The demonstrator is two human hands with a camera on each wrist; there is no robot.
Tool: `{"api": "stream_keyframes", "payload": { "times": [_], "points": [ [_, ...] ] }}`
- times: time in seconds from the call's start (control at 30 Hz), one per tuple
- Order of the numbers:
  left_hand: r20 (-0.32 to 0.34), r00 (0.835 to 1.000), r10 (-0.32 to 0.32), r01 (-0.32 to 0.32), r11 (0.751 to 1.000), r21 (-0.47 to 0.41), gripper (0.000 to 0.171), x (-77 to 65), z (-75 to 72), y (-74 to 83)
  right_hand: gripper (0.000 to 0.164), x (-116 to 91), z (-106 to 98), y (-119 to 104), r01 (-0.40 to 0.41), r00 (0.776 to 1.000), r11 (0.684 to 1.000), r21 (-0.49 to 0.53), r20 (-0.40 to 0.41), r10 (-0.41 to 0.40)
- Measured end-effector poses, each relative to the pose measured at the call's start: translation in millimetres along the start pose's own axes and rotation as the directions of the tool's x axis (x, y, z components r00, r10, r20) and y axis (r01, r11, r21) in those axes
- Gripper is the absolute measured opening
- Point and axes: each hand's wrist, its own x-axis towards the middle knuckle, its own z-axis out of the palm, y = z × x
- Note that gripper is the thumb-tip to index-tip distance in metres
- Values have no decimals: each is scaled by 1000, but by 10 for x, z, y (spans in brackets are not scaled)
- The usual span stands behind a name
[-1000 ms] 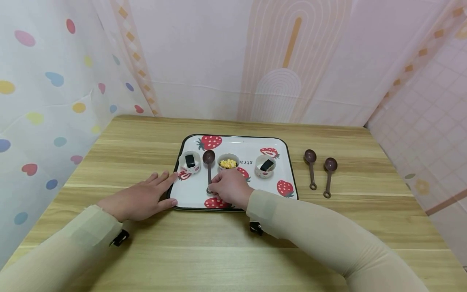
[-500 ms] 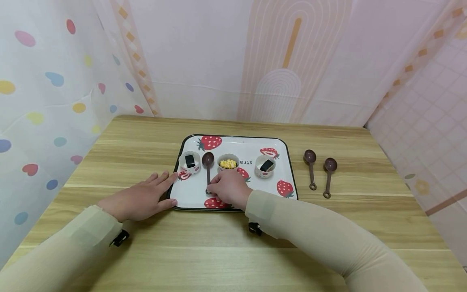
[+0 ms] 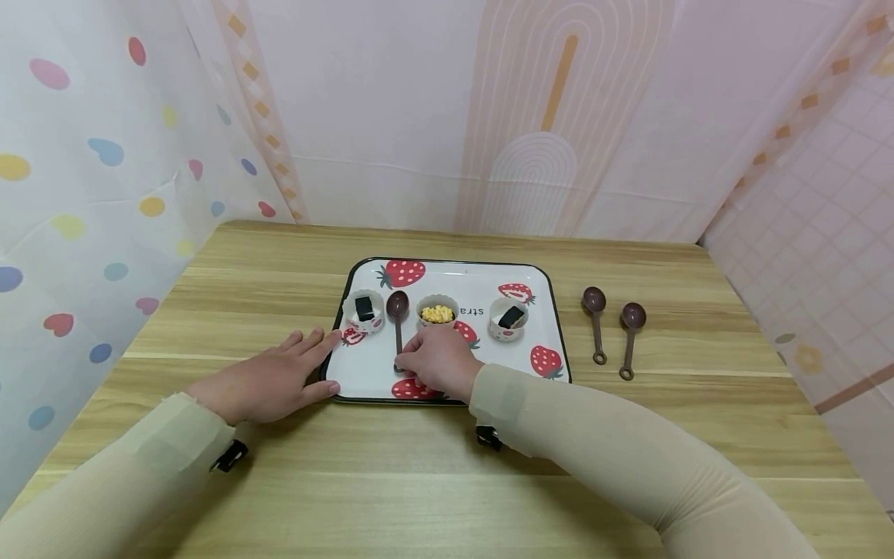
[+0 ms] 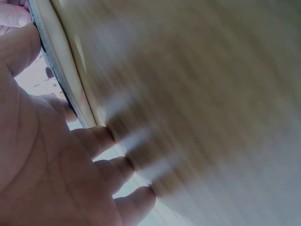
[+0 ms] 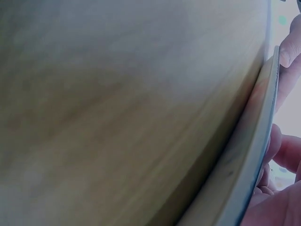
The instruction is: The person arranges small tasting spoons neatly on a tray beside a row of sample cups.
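Note:
My right hand (image 3: 441,359) pinches the lower end of a dark brown measuring spoon (image 3: 398,305), which lies lengthwise on a white strawberry tray (image 3: 482,276) with its bowl pointing away. That spoon sits between a paper cup (image 3: 373,323) on the left, with a black-and-white rice-ball-like piece, and a middle paper cup (image 3: 438,300) of yellow bits. At the tray's left front corner my left hand (image 3: 275,378) lies with fingers spread, thumb and fingertips at the rim. In the left wrist view the left fingers (image 4: 123,172) extend along the tray edge.
A third paper cup (image 3: 504,330) with a black-and-white piece stands on the tray's right side. Two more brown measuring spoons, a nearer-to-tray spoon (image 3: 594,301) and an outer spoon (image 3: 632,317), lie on the wooden table (image 3: 663,272). Patterned curtains (image 3: 391,109) close off the back and sides.
The measuring spoon in my right hand has shifted slightly left and toward me, then stays there. The left hand holds its place at the tray's corner.

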Motion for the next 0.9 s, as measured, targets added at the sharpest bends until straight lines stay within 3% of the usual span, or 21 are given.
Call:
{"api": "stream_keyframes", "payload": {
  "times": [0.9],
  "points": [
    [-1,1000,2,-2,1000,-5,89,-5,8,-6,15,18,-11,8,35,999,992,-122,18,-33]
  ]
}}
